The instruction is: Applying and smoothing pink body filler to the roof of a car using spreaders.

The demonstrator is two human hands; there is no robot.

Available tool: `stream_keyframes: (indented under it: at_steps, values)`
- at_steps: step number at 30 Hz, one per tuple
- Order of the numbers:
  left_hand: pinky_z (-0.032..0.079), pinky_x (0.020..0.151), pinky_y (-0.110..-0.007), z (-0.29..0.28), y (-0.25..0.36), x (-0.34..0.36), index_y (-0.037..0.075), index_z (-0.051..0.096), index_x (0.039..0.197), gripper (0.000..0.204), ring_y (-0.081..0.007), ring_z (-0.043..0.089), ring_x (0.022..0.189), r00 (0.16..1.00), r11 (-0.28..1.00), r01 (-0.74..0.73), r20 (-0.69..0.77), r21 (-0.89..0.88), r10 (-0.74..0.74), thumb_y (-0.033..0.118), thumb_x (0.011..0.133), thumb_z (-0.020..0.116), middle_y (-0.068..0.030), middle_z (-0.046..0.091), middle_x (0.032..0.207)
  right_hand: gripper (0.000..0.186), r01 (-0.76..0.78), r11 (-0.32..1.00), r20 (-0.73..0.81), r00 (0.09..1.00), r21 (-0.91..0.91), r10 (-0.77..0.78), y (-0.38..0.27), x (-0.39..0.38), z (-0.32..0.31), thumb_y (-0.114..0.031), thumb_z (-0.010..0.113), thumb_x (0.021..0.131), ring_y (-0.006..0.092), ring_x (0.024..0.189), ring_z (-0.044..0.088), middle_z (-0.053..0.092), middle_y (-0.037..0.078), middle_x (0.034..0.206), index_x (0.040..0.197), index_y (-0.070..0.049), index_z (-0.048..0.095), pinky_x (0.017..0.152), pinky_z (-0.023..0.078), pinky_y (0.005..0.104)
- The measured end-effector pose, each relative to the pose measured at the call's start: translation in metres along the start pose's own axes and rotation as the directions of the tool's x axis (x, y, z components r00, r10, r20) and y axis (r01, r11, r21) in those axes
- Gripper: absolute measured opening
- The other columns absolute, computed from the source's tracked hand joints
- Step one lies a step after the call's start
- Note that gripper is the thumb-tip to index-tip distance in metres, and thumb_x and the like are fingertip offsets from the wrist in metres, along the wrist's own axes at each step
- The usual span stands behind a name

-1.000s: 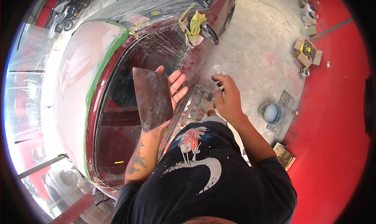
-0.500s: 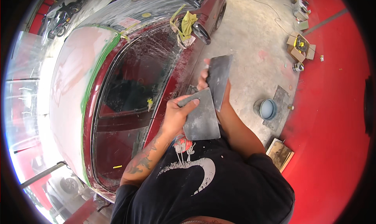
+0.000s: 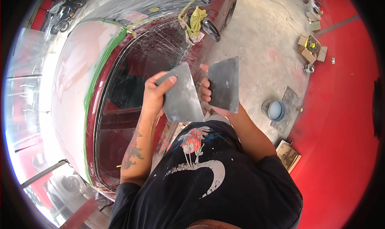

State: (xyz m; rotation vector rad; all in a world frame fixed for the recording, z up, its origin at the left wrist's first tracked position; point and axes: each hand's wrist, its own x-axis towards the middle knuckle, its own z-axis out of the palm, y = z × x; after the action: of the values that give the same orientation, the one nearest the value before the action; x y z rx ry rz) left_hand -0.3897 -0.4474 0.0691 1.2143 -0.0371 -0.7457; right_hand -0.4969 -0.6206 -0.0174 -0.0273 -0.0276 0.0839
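Note:
My left hand is closed on one edge of a flat grey filler spreader, thumb lying across its face. In my right hand is a second, darker rectangular spreader; its fingers curl behind and past the left edge, and the plate hides most of the palm. A small gap parts the two spreaders, which are held up in front of my body. To the left stands a dark red car, its side window dusty and its pale roof edged with green masking tape.
A yellow-green cloth hangs beside the side mirror. On the concrete floor at right are a bucket of cloudy liquid, a can, an open cardboard box and a wood-edged board, next to a red surface.
The spreaders overlapped before and are now apart. My left hand has moved left and up with its spreader. The right spreader has turned its face more toward me.

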Motion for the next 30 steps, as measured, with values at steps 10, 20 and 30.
stream_keyframes:
  at_steps: [10, 20, 30]
  values:
    - [0.047, 0.065, -0.023, 0.021, -0.035, -0.013, -0.004, 0.069, 0.095, 0.017, -0.0066, 0.057, 0.071, 0.988, 0.892, -0.063, 0.153, 0.448, -0.007, 0.009, 0.084, 0.07, -0.0023, 0.067, 0.08, 0.064, 0.093, 0.939, -0.237, 0.955, -0.332, -0.179, 0.002, 0.019, 0.032, -0.056, 0.035, 0.098, 0.0107, 0.062, 0.044, 0.047, -0.001, 0.073, 0.136, -0.005, 0.041, 0.057, 0.04, 0.024]
    - [0.048, 0.067, -0.023, 0.017, -0.038, -0.024, -0.003, 0.069, 0.096, 0.018, -0.0072, 0.059, 0.072, 0.995, 0.923, -0.091, 0.081, 0.374, 0.066, 0.009, 0.084, 0.07, -0.0035, 0.068, 0.081, 0.045, -0.054, 0.836, -0.306, 0.942, -0.546, -0.139, 0.017, 0.015, 0.023, -0.038, 0.04, 0.101, 0.004, 0.061, 0.044, 0.047, -0.004, 0.073, 0.133, -0.006, 0.047, 0.056, 0.039, 0.0206]
    - [0.047, 0.067, -0.023, 0.017, -0.02, -0.024, -0.003, 0.069, 0.094, 0.019, -0.0072, 0.059, 0.072, 0.997, 0.937, -0.073, 0.034, 0.34, 0.065, 0.012, 0.084, 0.071, -0.0029, 0.068, 0.08, 0.044, 0.002, 0.92, -0.228, 0.969, -0.392, -0.1, 0.028, 0.006, 0.019, -0.034, 0.044, 0.1, 0.0124, 0.09, 0.059, 0.059, 0.004, 0.102, 0.136, -0.008, 0.043, 0.081, 0.048, 0.0257]
